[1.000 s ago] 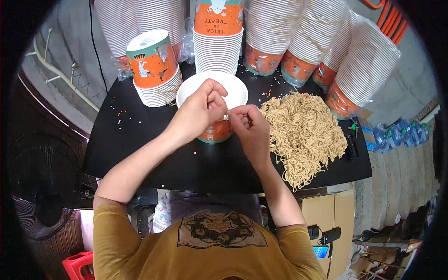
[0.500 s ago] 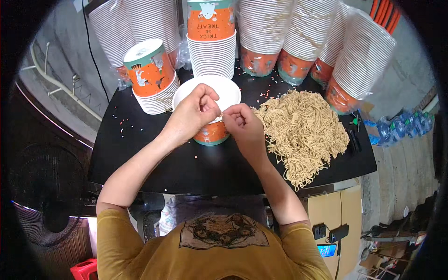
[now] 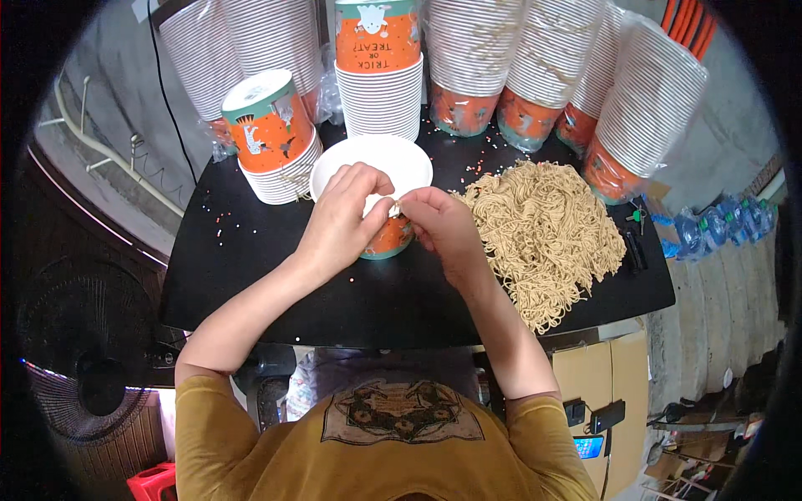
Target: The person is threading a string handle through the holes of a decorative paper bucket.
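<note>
In front of me a paper bucket (image 3: 380, 154) stands upright on the black table, white inside, with an orange printed side and green base. My left hand (image 3: 341, 219) is closed at its right front rim, with the thumb outside and curled fingers over the opening. Beside it, my right hand (image 3: 443, 224) pinches a small beige bit at the rim, which looks like a cord end. The fingertips of both hands nearly meet, hiding part of this spot. A large tangled heap of beige cord (image 3: 547, 234) lies right of my right hand.
Behind the bucket stands an upturned stack of matching buckets (image 3: 378, 92); a shorter upturned stack (image 3: 271, 138) is at left. Plastic-wrapped stacks (image 3: 652, 100) line the back. Small coloured beads (image 3: 220, 231) are scattered on the table (image 3: 376, 309). Keys (image 3: 637, 215) lie at the right edge.
My left fingers have lifted and opened a little around the rim. The right hand has turned slightly, its fingers dropping lower beside the bucket. The bucket has barely shifted.
</note>
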### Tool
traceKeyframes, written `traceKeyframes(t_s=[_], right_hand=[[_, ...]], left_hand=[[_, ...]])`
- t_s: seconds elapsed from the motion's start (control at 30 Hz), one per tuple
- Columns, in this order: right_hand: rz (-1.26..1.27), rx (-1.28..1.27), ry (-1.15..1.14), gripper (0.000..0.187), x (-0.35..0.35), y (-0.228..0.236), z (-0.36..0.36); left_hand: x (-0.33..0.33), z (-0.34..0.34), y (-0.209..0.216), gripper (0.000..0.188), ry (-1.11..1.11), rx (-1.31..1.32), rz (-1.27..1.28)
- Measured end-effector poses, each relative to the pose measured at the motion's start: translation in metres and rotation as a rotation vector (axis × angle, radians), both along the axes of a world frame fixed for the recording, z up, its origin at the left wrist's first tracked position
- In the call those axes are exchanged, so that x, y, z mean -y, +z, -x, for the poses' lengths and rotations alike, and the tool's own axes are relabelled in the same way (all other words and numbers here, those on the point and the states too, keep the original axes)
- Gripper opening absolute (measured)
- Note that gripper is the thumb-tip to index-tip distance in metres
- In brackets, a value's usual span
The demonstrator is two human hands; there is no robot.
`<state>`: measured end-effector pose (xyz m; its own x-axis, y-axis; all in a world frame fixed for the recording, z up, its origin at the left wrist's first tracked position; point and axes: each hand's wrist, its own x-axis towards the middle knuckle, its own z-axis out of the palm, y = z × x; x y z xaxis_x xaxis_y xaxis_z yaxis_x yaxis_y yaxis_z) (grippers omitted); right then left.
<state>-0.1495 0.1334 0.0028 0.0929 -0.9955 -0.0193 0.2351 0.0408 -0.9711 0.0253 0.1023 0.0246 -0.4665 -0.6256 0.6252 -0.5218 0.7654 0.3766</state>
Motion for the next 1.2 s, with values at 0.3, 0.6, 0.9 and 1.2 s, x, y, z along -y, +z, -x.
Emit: traceKeyframes(t_s=[0.3,0.6,0.9,1.2], right_hand=[[-0.021,-0.038,0.004,0.018,-0.001,0.004,0.002],[-0.033,-0.011,0.002,0.018,-0.002,0.006,0.0],[-0.052,-0.036,-0.016,0.02,-0.003,0.009,-0.001],[-0.052,-0.053,0.025,0.02,0.0,0.003,0.001]], left_hand=[[-0.009,0.004,-0.001,0.018,0.025,0.057,0.255],[-0.005,0.002,-0.006,0.018,0.028,0.055,0.256],[-0.009,0.001,0.002,0.021,0.025,0.232,0.407],[-0.005,0.005,0.006,0.014,0.066,0.211,0.4]])
